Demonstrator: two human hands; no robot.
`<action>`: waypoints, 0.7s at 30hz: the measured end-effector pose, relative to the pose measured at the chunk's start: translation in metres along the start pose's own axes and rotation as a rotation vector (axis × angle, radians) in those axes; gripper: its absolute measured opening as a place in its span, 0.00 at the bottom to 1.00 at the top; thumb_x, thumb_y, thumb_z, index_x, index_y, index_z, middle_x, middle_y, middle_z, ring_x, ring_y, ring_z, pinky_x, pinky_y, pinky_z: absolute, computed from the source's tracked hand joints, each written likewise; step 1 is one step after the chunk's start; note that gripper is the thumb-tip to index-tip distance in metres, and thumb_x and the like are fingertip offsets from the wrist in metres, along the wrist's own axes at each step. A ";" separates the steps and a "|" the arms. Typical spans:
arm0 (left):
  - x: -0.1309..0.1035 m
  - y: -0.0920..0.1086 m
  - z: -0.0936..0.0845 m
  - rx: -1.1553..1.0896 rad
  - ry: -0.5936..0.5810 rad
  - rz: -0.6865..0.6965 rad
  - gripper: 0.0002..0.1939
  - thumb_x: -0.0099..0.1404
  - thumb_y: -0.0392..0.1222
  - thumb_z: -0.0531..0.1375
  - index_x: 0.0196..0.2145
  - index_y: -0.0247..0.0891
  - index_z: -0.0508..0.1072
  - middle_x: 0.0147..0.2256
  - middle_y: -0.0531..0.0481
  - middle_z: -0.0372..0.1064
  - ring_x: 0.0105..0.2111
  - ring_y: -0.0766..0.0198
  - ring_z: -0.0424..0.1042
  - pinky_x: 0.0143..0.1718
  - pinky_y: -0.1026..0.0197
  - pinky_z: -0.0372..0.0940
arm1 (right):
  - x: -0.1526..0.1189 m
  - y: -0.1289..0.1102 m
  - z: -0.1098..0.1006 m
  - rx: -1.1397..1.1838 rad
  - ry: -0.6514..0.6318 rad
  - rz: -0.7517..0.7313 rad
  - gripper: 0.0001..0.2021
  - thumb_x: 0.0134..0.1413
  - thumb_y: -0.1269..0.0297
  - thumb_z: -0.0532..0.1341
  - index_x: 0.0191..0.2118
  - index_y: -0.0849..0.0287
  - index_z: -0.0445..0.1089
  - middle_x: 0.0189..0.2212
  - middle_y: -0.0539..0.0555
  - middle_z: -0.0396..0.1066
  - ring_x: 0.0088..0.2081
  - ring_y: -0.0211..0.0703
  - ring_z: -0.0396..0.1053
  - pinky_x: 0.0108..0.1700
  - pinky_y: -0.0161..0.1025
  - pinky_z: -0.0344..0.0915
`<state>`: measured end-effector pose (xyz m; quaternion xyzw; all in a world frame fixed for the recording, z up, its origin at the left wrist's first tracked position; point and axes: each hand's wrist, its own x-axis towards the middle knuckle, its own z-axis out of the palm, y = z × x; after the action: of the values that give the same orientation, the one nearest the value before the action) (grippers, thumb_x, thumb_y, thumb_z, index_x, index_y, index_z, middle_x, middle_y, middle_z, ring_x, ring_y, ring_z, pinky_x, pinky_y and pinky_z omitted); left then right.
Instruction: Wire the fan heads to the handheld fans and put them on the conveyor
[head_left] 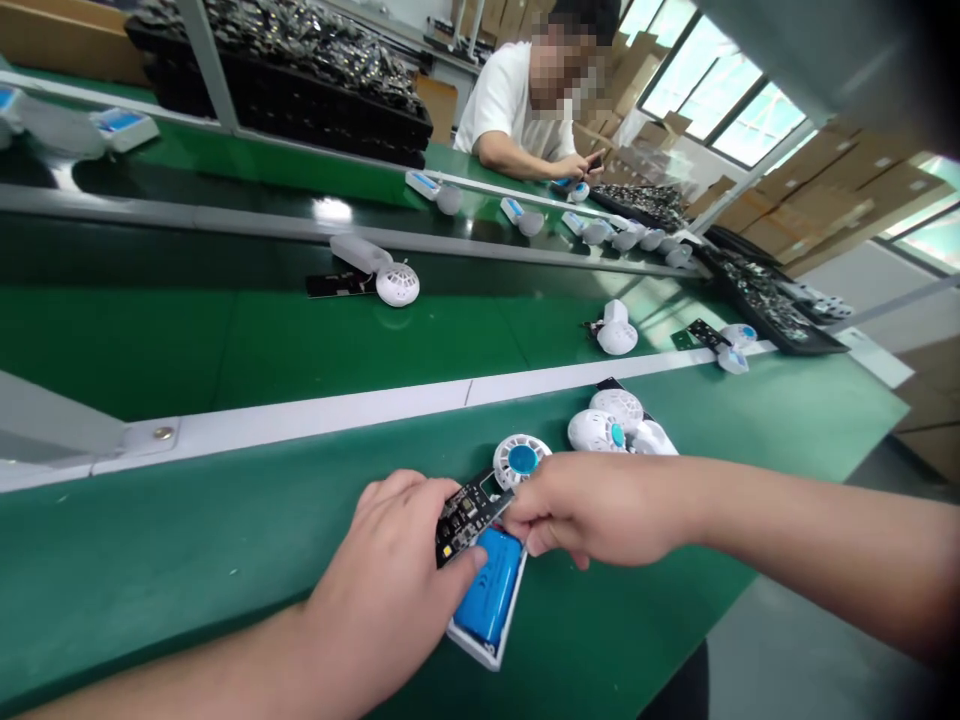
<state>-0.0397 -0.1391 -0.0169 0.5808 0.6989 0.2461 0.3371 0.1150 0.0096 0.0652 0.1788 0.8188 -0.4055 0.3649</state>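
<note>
The left hand [401, 550] is clamped on a black board [466, 512], its thumb on the near side and its fingers mostly hidden beyond. The right hand [574, 508] is just beside it, fingers curled in at the far end of the board; I cannot tell what its fingertips grip. The board is tilted over the upper part of a blue battery [493, 585], which lies in an open white case [480, 655] above the near green surface [187, 540]. A white fan head [523, 459] with a blue centre shows just beyond the board, partly behind the right hand. Farther right, a cluster of white fans [619, 420] lies on the same surface, close to a white rail [360, 400]. Past the rail, on a green belt [150, 350], one fan [397, 285] lies with a dark board beside its handle [360, 253]. Across the line, a co-worker [502, 115] in a white top leans over with both hands near a small device. Black trays [281, 120] heaped with shiny parts stand at the far left, and cardboard boxes [832, 195] are stacked at the right.
</note>
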 end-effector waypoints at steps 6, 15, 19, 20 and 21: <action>-0.002 -0.005 -0.005 -0.044 0.018 0.062 0.12 0.62 0.41 0.61 0.45 0.43 0.72 0.41 0.47 0.71 0.45 0.49 0.68 0.47 0.46 0.63 | -0.007 0.012 0.011 0.244 0.167 -0.055 0.07 0.64 0.66 0.54 0.33 0.57 0.61 0.23 0.46 0.67 0.26 0.36 0.69 0.31 0.32 0.63; 0.000 -0.011 -0.006 -0.095 0.002 0.137 0.15 0.71 0.47 0.49 0.48 0.47 0.72 0.47 0.48 0.71 0.47 0.54 0.70 0.51 0.49 0.65 | 0.003 0.027 0.069 -0.036 0.810 -0.232 0.07 0.61 0.68 0.59 0.44 0.58 0.67 0.37 0.54 0.72 0.38 0.42 0.69 0.40 0.39 0.66; 0.008 -0.014 -0.010 -0.058 -0.015 0.151 0.19 0.72 0.46 0.46 0.50 0.47 0.73 0.45 0.49 0.73 0.45 0.57 0.72 0.48 0.54 0.69 | 0.007 0.029 0.075 -0.119 0.890 -0.371 0.14 0.59 0.74 0.57 0.50 0.58 0.69 0.45 0.57 0.71 0.45 0.43 0.69 0.48 0.40 0.67; 0.009 -0.015 -0.010 -0.048 -0.011 0.137 0.19 0.72 0.46 0.45 0.51 0.48 0.73 0.45 0.49 0.73 0.45 0.58 0.73 0.47 0.54 0.69 | 0.008 0.031 0.075 -0.123 0.906 -0.369 0.14 0.59 0.74 0.57 0.50 0.58 0.70 0.44 0.57 0.71 0.44 0.42 0.69 0.47 0.40 0.67; 0.010 -0.015 -0.010 -0.039 -0.008 0.127 0.20 0.72 0.47 0.45 0.51 0.48 0.73 0.46 0.49 0.74 0.45 0.58 0.73 0.47 0.55 0.70 | 0.008 0.033 0.075 -0.133 0.918 -0.365 0.14 0.59 0.74 0.57 0.49 0.59 0.70 0.43 0.57 0.71 0.44 0.42 0.69 0.46 0.39 0.67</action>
<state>-0.0584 -0.1320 -0.0232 0.6181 0.6545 0.2783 0.3349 0.1628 -0.0300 0.0111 0.1690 0.9369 -0.2893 -0.0994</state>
